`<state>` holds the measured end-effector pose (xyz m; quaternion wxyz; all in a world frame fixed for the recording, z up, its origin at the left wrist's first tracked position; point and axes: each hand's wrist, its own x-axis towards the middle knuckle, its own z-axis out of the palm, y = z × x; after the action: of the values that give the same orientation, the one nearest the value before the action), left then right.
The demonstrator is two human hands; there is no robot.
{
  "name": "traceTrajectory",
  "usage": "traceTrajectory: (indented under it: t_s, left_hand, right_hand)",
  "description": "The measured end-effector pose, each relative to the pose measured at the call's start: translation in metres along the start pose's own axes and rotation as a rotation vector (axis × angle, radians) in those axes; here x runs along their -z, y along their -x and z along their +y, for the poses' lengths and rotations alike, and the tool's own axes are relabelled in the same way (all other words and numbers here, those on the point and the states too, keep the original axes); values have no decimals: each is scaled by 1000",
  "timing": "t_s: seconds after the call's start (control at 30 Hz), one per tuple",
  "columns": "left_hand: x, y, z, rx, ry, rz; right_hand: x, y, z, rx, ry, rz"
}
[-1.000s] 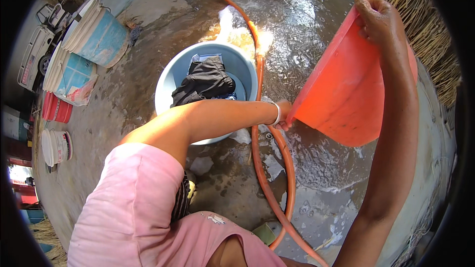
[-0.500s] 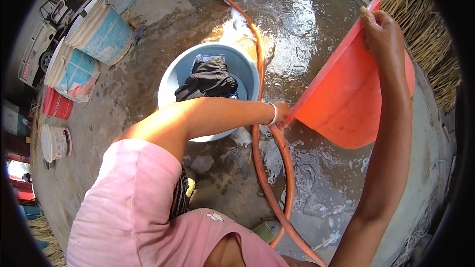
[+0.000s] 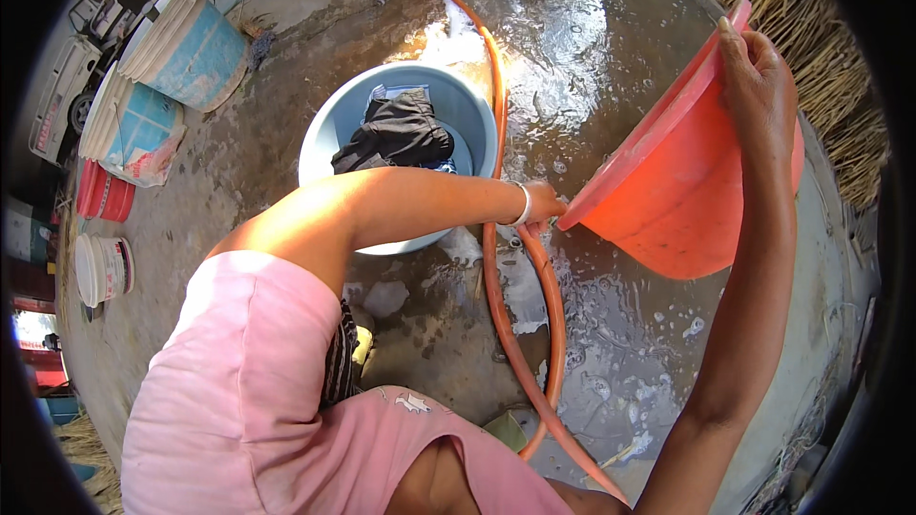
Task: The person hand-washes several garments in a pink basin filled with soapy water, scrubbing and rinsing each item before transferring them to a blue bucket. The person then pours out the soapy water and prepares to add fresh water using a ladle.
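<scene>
A large red plastic basin (image 3: pixel 658 191) is tipped steeply on its side at the right, its mouth facing away from me. My right hand (image 3: pixel 760 86) grips its upper rim, thumb over the edge. At the lower left end of the same rim, my left hand (image 3: pixel 544 202) closes on the edge; its fingertips are partly hidden. The left arm wears a white bangle (image 3: pixel 524 204) and crosses over a light blue basin (image 3: pixel 322 138). In that basin lie dark wet clothes (image 3: pixel 399 133). An orange hose (image 3: pixel 498 114) runs past beneath my left hand.
Wet concrete (image 3: pixel 611 353) with suds and puddles spreads under the basins. Several paint buckets (image 3: pixel 196 52) and a small white bucket (image 3: pixel 100 267) stand at the left. Straw fencing (image 3: pixel 811 48) borders the right. The hose loops across the ground near me.
The red basin has turned slightly, showing more of its outer side, and its top has shifted a little right with my right hand. My view has moved slightly.
</scene>
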<state>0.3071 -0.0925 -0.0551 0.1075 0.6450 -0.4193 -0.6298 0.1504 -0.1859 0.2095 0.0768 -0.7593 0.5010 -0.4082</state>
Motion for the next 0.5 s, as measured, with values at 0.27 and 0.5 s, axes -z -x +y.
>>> traceTrajectory:
  t_s: [0.27, 0.5]
  left_hand:
    - [50, 54, 0, -263, 51, 86]
    - [89, 103, -24, -576, -320, 388]
  right_hand:
    - [37, 32, 23, -98, 57, 29]
    - [71, 78, 69, -299, 21, -42]
